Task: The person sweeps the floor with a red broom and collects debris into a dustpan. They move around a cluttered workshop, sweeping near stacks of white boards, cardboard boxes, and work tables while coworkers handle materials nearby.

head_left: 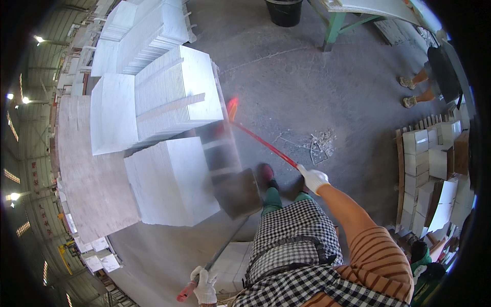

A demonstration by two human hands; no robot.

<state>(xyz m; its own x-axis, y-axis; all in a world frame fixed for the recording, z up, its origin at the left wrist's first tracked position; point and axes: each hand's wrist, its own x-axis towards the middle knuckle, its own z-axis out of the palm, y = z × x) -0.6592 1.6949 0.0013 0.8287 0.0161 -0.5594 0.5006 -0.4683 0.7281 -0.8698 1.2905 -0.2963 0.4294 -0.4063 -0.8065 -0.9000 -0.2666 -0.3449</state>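
My right hand (314, 180), in a white knit glove, is closed around the red handle of a broom (268, 147). Its orange-red head is smeared by motion beside the pallet of stacked white slabs. Low in the picture, my left hand (205, 285), gloved the same way, is closed near the red end of a long dark handle. That handle runs up to a dark long-handled dustpan (237, 195), whose pan is close to the nearest slab stack (176, 179), left of my feet. A heap of pale debris (322, 146) lies on the floor ahead of my right hand.
More white slab stacks (176, 87) stand on pallets at the left, beside a wooden board (94, 169). A black bucket (284, 13) and a green-legged table (335, 28) are ahead. White boxes (415, 148) are piled at the right; another person's legs (423, 87) show beyond.
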